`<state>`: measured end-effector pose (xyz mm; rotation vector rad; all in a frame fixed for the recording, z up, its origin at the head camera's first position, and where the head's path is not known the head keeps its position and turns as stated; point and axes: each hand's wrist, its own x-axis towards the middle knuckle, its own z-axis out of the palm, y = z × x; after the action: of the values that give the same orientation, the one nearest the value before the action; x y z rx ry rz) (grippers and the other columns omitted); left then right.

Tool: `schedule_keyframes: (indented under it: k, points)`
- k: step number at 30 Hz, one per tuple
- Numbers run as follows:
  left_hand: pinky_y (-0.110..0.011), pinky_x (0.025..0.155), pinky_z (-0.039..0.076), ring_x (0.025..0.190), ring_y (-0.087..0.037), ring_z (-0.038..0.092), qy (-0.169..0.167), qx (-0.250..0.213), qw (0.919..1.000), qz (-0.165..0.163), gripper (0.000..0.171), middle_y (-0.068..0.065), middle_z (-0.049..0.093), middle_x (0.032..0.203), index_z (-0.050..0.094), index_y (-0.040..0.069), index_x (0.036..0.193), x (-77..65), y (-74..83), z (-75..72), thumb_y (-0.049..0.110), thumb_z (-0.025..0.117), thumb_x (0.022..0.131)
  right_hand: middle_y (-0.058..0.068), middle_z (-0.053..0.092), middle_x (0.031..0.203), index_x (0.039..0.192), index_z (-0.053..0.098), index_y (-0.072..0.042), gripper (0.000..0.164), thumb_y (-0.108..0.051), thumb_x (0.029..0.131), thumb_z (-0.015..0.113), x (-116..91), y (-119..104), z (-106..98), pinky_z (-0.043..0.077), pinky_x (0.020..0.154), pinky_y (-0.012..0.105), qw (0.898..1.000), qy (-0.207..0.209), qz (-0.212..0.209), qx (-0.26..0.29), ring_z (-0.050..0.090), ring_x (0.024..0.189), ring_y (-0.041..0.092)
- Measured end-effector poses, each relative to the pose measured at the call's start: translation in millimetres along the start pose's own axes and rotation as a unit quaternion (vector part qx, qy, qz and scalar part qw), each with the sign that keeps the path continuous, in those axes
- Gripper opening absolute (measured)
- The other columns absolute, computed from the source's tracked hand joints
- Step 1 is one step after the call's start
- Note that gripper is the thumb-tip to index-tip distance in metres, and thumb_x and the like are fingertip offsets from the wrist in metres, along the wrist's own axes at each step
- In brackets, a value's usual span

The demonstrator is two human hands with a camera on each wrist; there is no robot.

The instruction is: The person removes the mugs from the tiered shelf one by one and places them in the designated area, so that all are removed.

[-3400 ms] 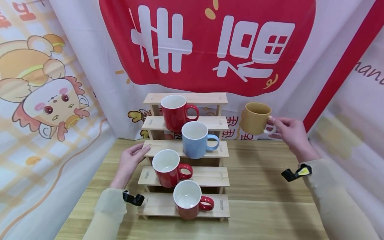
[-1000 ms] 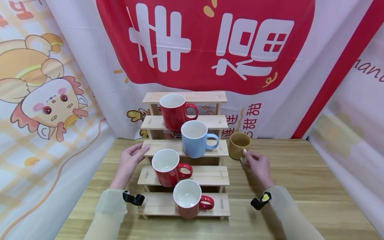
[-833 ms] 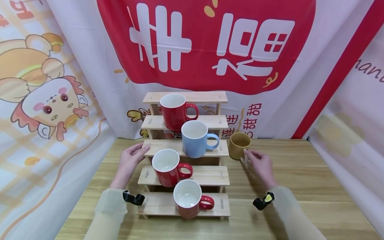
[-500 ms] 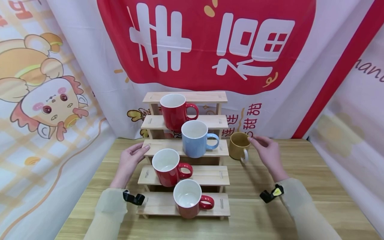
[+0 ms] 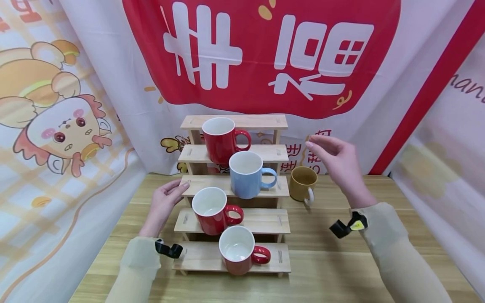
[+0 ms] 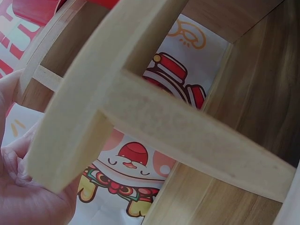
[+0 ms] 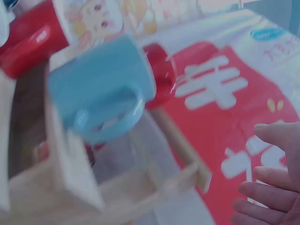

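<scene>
My left hand [image 5: 163,203] grips the left end of a middle board on the stepped wooden rack [image 5: 204,184]; in the left wrist view the fingers [image 6: 11,157] lie around the board's end. Over on the right, my right hand [image 5: 342,166] is raised with nothing in it, fingers extended. Below and left of it, a mustard-brown mug [image 5: 300,191] stands upright on the table beside the rack, its white handle toward the front right. A light blue mug [image 5: 246,184] sits on the middle step, handle pointing right; it is blurred in the right wrist view.
Three red mugs share the rack: one on an upper step [image 5: 217,147], another lower down [image 5: 211,219], and a third on the bottom step [image 5: 235,266]. The top board [image 5: 261,122] is bare. A printed cloth [image 5: 257,84] hangs close behind the wooden table [image 5: 326,261].
My right hand carried the brown mug down onto the table beside the rack, let go of its handle and rose above it. My left hand kept its place on the rack.
</scene>
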<state>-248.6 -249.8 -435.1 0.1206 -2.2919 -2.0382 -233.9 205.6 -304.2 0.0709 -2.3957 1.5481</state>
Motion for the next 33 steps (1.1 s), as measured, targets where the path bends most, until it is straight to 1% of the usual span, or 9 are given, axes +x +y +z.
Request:
schedule_keyframes:
  k: [3, 7, 13, 17, 19, 22, 25, 28, 33]
  points:
    - [-0.021, 0.092, 0.053, 0.115, -0.011, 0.062, 0.001, 0.005, 1.0, 0.003, 0.069, -0.021, 0.058, 0.14, 0.052, -0.002, 0.144, 0.0, -0.7, -0.3, 0.042, 0.073, 0.095, -0.005, 0.066, 0.129, 0.134, 0.068, -0.026, 0.062, -0.065, 0.086, 0.071, 1, -18, 5, 0.052, 0.099, 0.038, 1.0, -0.014, -0.012, -0.004, 0.059, 0.118, 0.014]
    - [-0.021, 0.092, 0.053, 0.117, -0.014, 0.061, 0.002, 0.007, 1.0, 0.003, 0.072, -0.021, 0.058, 0.14, 0.052, -0.002, 0.144, 0.8, -1.2, -0.5, 0.044, 0.074, 0.094, -0.005, 0.068, 0.127, 0.134, 0.069, -0.025, 0.061, -0.063, 0.087, 0.072, 3, -35, 17, 0.052, 0.098, 0.039, 0.999, -0.037, -0.025, 0.007, 0.059, 0.117, 0.014]
    - [-0.022, 0.092, 0.053, 0.119, -0.015, 0.061, 0.0, 0.006, 1.0, -0.001, 0.074, -0.021, 0.058, 0.14, 0.051, -0.002, 0.145, 2.4, -1.8, -1.1, 0.045, 0.074, 0.094, -0.005, 0.07, 0.123, 0.131, 0.07, -0.023, 0.057, -0.058, 0.088, 0.075, 7, -49, 39, 0.053, 0.096, 0.04, 0.996, -0.068, -0.049, 0.025, 0.061, 0.115, 0.014]
    - [-0.022, 0.092, 0.053, 0.119, -0.015, 0.061, -0.001, 0.003, 1.0, -0.004, 0.074, -0.021, 0.058, 0.14, 0.051, -0.002, 0.145, 2.3, -2.3, -1.2, 0.045, 0.074, 0.094, -0.007, 0.069, 0.123, 0.13, 0.07, -0.024, 0.052, -0.055, 0.088, 0.076, 12, -56, 54, 0.053, 0.096, 0.042, 0.992, -0.104, -0.058, 0.044, 0.06, 0.115, 0.015]
    - [-0.022, 0.093, 0.053, 0.12, -0.016, 0.061, -0.003, 0.004, 1.0, -0.005, 0.074, -0.021, 0.057, 0.141, 0.051, -0.002, 0.146, 2.1, -2.3, -1.3, 0.045, 0.074, 0.094, -0.008, 0.068, 0.123, 0.129, 0.071, -0.025, 0.051, -0.055, 0.087, 0.077, 15, -58, 62, 0.052, 0.096, 0.042, 0.99, -0.122, -0.054, 0.047, 0.059, 0.115, 0.014]
    - [-0.022, 0.093, 0.053, 0.121, -0.017, 0.06, -0.005, 0.004, 1.0, -0.006, 0.074, -0.021, 0.057, 0.141, 0.05, -0.002, 0.146, 1.8, -1.8, -1.5, 0.045, 0.074, 0.094, -0.009, 0.068, 0.123, 0.13, 0.07, -0.024, 0.054, -0.056, 0.087, 0.077, 23, -61, 75, 0.052, 0.098, 0.043, 0.988, -0.144, -0.043, 0.045, 0.06, 0.114, 0.013]
    - [-0.022, 0.093, 0.053, 0.12, -0.016, 0.06, -0.004, 0.002, 1.0, -0.005, 0.073, -0.021, 0.057, 0.141, 0.05, -0.002, 0.146, 1.6, -1.2, -1.6, 0.044, 0.074, 0.094, -0.01, 0.067, 0.123, 0.132, 0.07, -0.022, 0.056, -0.055, 0.087, 0.077, 29, -63, 88, 0.053, 0.097, 0.039, 0.985, -0.164, -0.032, 0.05, 0.061, 0.113, 0.013]
    - [-0.022, 0.092, 0.053, 0.117, -0.013, 0.061, -0.004, -0.004, 1.0, -0.005, 0.071, -0.022, 0.057, 0.141, 0.05, -0.003, 0.146, 0.7, -0.6, -1.6, 0.042, 0.073, 0.095, -0.006, 0.067, 0.125, 0.132, 0.07, -0.022, 0.051, -0.051, 0.09, 0.075, 36, -65, 99, 0.055, 0.095, 0.037, 0.98, -0.186, -0.017, 0.068, 0.062, 0.113, 0.016]
    - [-0.022, 0.093, 0.053, 0.117, -0.012, 0.061, -0.005, -0.007, 0.9999, -0.006, 0.071, -0.021, 0.056, 0.142, 0.05, -0.003, 0.145, 0.0, 0.2, -1.1, 0.042, 0.073, 0.095, 0.002, 0.068, 0.124, 0.129, 0.072, -0.022, 0.041, -0.045, 0.095, 0.073, 46, -67, 113, 0.058, 0.09, 0.037, 0.975, -0.2, 0.015, 0.095, 0.064, 0.11, 0.021]
